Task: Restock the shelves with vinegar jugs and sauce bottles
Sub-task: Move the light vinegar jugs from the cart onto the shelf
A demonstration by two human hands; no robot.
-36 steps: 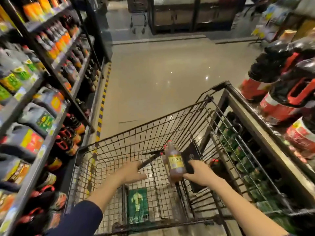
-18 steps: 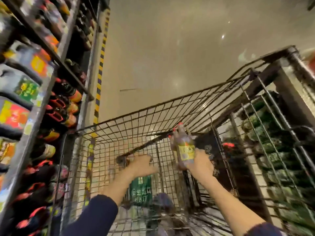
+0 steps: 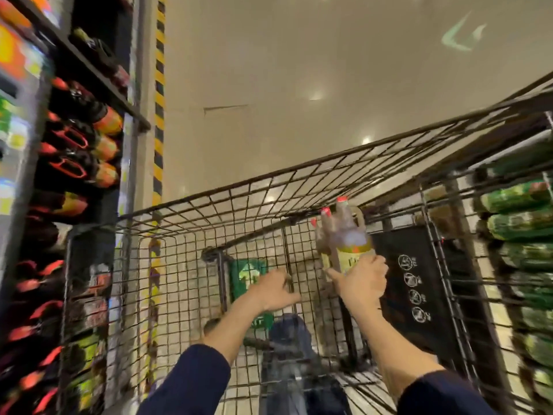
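Now the right hand [image 3: 360, 283] curls fingers and thumb round the lower body of a brown sauce bottle [image 3: 348, 238], its red cap beyond the fingertips, inside the wire cart [image 3: 239, 202]. The left hand [image 3: 273, 290] holds nothing, fingers loosely spread beside the bottle, perhaps brushing wire.

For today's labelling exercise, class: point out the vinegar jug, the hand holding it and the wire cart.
vinegar jug [image 3: 354, 254]: head view, yellow label.
right hand [image 3: 362, 287]: head view, back of the hand.
wire cart [image 3: 299, 168]: head view, far top rim.
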